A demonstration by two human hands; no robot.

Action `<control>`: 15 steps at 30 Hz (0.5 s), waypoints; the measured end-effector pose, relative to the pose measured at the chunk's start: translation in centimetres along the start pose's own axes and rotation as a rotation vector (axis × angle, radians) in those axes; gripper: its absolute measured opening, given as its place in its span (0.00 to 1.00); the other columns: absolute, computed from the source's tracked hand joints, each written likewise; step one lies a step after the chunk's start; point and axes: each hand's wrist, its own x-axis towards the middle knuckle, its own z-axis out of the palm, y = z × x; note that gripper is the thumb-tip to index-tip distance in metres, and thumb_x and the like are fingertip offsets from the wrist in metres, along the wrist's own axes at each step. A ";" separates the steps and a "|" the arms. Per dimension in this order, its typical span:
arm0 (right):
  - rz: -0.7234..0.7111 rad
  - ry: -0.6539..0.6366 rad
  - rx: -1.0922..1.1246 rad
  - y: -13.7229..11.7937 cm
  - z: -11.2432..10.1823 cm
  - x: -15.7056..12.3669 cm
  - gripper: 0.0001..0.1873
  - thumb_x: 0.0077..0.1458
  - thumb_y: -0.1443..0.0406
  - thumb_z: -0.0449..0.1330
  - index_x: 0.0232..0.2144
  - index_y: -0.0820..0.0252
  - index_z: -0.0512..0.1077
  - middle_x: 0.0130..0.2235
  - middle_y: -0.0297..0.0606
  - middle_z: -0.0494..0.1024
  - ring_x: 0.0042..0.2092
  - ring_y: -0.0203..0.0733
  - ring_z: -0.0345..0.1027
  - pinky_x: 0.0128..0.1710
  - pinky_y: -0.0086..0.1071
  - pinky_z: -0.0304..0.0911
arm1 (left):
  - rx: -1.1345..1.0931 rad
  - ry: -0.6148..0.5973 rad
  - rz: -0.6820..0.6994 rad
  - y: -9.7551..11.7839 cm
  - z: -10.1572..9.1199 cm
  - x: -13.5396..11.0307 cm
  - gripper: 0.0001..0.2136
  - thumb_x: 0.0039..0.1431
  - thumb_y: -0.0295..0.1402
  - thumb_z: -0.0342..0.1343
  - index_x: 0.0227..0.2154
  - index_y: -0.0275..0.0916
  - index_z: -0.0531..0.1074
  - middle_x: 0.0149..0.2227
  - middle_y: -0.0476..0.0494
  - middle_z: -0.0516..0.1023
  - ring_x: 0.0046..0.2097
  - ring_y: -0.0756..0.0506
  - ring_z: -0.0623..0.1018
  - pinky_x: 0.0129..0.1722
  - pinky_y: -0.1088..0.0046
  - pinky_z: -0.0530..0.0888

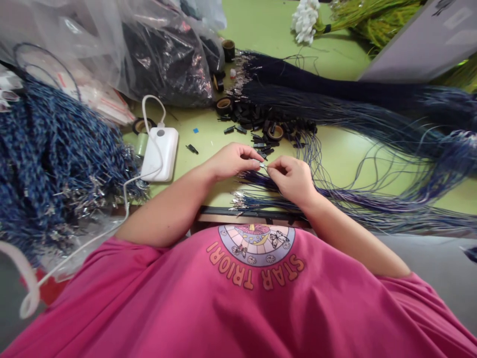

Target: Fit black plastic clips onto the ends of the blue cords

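Observation:
Above the green table, my left hand point(236, 160) and my right hand point(292, 180) meet with their fingertips pinched close together. Thumb and index finger of the left hand grip a small pale piece like a connector point(262, 165). The right hand pinches a thin wire at that piece; its tip is too small to make out. Just beyond the fingers lies a pile of black plastic connector housings point(257, 117). Under and beside my hands run dark blue wires point(335, 193), some with bare metal terminals point(240, 201) near the table's front edge.
At the left, a white power bank point(161, 154) with a cable stands before a heap of blue twisted wires point(67, 159). Clear plastic bags point(167, 54) fill the back left. Tape rolls point(276, 131) and a thick dark wire bundle point(316, 89) lie farther back.

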 end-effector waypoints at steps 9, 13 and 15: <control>0.195 0.019 0.060 3.1 -5.3 2.8 0.11 0.56 0.65 0.58 0.24 0.59 0.76 0.23 0.33 0.75 0.27 0.35 0.63 0.31 0.33 0.55 | 0.621 0.572 0.201 -1.3 -4.3 1.7 0.14 0.58 0.35 0.57 0.46 0.40 0.78 0.45 0.40 0.78 0.46 0.44 0.74 0.52 0.66 0.68; 0.193 0.198 -0.271 7.8 -8.0 4.9 0.23 0.54 0.60 0.64 0.11 0.55 0.64 0.12 0.27 0.52 0.23 0.33 0.43 0.30 0.37 0.46 | 0.843 0.584 0.112 -2.7 -5.5 3.2 0.16 0.59 0.35 0.57 0.49 0.40 0.76 0.50 0.35 0.72 0.49 0.38 0.74 0.51 0.62 0.68; 0.235 0.118 -0.417 8.9 -8.6 5.4 0.29 0.53 0.55 0.66 0.08 0.53 0.59 0.11 0.27 0.46 0.23 0.34 0.40 0.31 0.38 0.45 | 0.864 0.537 0.078 -3.2 -5.4 3.7 0.13 0.57 0.34 0.58 0.45 0.41 0.77 0.49 0.36 0.72 0.49 0.37 0.74 0.49 0.63 0.67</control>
